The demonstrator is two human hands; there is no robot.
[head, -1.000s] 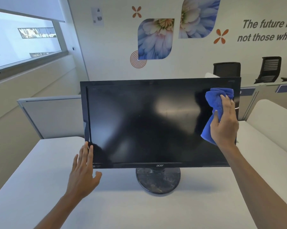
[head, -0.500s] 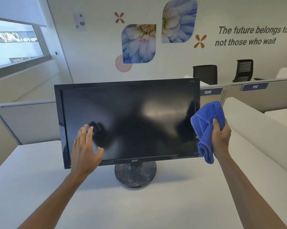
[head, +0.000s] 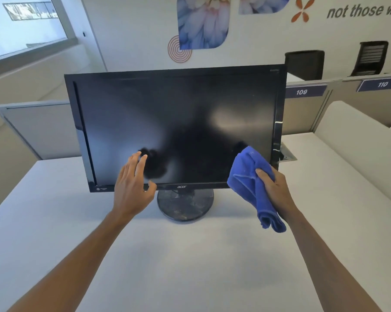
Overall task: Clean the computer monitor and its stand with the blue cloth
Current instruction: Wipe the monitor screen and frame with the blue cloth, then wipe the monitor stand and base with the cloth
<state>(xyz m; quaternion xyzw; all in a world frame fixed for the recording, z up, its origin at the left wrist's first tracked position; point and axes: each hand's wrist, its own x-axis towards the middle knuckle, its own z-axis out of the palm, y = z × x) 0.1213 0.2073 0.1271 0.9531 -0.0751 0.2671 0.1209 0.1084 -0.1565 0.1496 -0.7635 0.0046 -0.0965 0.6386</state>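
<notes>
A black monitor [head: 178, 122] stands upright on a white desk [head: 190, 255], its dark screen switched off. Its round stand base [head: 185, 204] looks dusty and scuffed. My right hand [head: 276, 190] grips the bunched blue cloth [head: 250, 183] in front of the screen's lower right corner; the cloth's tail hangs down below the bezel. My left hand [head: 133, 185] is held with fingers straight in front of the lower left part of the screen, thumb near the bottom bezel. Whether its fingertips touch the glass I cannot tell.
Grey desk dividers [head: 39, 129] stand behind the monitor on the left and on the right, the right ones with number plates 109 [head: 302, 92] and 110. Two black office chairs [head: 304, 64] show beyond them. A cable port [head: 288, 154] sits in the desk behind the monitor's right edge.
My right hand has brought the cloth down from the screen's upper right to its lower right corner. My left hand has left the monitor's lower left edge and now hovers further right, before the screen.
</notes>
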